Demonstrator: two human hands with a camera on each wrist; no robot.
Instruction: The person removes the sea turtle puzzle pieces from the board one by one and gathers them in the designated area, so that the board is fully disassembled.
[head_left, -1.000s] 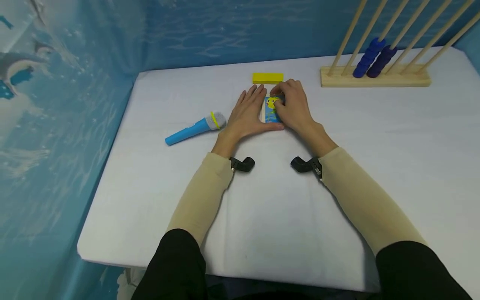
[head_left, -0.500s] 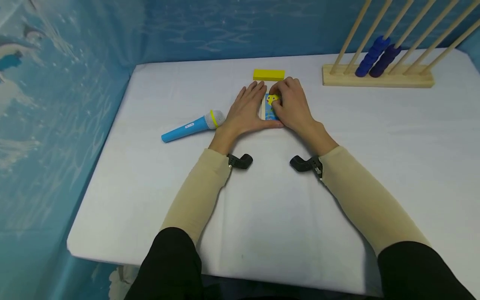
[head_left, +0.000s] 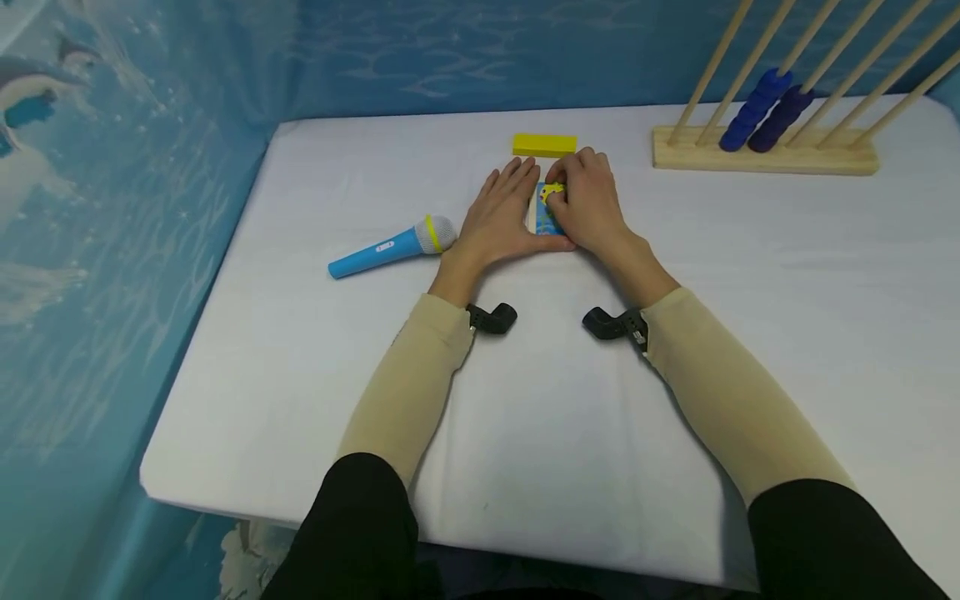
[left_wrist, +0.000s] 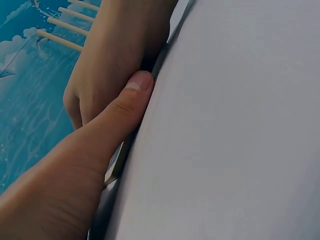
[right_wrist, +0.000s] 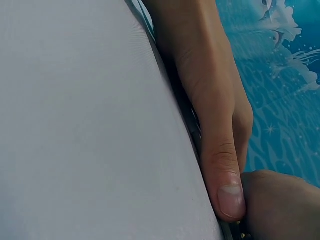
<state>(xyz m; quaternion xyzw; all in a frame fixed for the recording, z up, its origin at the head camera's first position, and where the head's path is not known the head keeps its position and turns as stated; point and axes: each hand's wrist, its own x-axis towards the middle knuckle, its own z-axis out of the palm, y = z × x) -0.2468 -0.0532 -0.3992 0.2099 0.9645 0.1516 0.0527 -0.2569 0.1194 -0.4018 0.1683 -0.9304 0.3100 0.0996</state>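
Head view: hardly shifting over the last second, keeping left grip (head_left: pixel 504 218) spread along left and lower edges of the picture block (head_left: pixel 546 223) at upper centre, right grip (head_left: pixel 592 200) curled round its right side, so seemingly still steadying it.

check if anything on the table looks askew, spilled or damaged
Nothing visible looks spilled or damaged. The microphone, left of centre, lies aslant, while the yellow block sits roughly parallel to the table's far edge. At far right, the rack shows beads on only two rods, which looks uneven. The picture block is partly covered.
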